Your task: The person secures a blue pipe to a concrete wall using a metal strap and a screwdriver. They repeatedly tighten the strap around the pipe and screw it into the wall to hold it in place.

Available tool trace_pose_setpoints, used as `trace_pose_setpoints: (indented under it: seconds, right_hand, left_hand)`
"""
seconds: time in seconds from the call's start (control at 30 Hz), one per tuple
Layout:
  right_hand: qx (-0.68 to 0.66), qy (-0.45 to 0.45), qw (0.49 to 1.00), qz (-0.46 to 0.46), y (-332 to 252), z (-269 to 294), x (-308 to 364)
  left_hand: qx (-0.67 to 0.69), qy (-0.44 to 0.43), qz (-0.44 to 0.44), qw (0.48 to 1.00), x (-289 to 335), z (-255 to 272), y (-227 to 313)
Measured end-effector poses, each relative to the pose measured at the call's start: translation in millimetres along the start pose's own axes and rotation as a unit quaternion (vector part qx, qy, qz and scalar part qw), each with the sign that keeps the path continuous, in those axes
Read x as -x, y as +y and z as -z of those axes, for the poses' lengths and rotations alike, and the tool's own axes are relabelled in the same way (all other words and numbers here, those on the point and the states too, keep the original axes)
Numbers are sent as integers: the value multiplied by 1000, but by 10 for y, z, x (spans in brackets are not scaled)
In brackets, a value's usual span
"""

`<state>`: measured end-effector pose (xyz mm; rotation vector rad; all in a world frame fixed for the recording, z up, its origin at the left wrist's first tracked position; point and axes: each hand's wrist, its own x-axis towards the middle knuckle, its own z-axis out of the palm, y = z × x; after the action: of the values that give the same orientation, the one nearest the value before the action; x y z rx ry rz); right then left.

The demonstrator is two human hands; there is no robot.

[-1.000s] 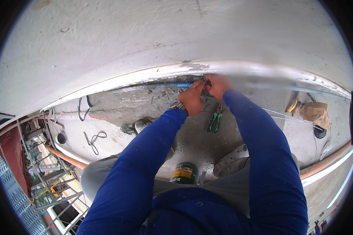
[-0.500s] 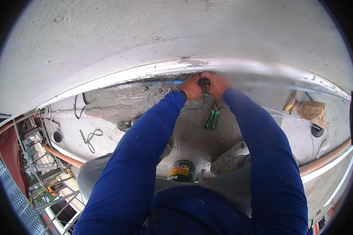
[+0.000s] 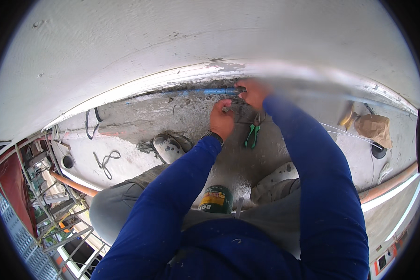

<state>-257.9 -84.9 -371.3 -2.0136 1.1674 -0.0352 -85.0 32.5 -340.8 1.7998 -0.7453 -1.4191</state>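
1. The right hand is stretched farther forward than the left hand, fingers and thumb bent in a grip toward its left.
2. The left hand, nearer the body, has curled fingers, thumb close to the forefinger.
3. Both the left arm and right arm slant inward behind their hands.

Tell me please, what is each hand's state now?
Left hand: curled; whether it holds something cannot be told.
Right hand: closed on dark end of blue pipe.
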Motion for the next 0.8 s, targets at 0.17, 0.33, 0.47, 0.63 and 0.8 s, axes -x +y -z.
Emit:
trace_pose_setpoints:
  seconds: [0.17, 0.33, 0.47, 0.63, 0.8]
  right_hand:
    - [-5, -29, 999, -26, -111, 128, -22]
    - [-32, -89, 994, -55, -177, 259, -63]
    - [-20, -89, 994, -54, -186, 279, -50]
    - [-12, -77, 996, -53, -157, 242, -61]
    - [1, -74, 997, -15, -141, 183, -72]
  left_hand:
    - [383, -10, 187, 905, -190, -119, -33]
    - [453, -51, 171, 874, -316, -361, -84]
    - [448, -92, 186, 869, -397, -350, -188]
    - [347, -67, 261, 898, -412, -395, -152]
    - [8, -58, 118, 991, -340, -284, -185]
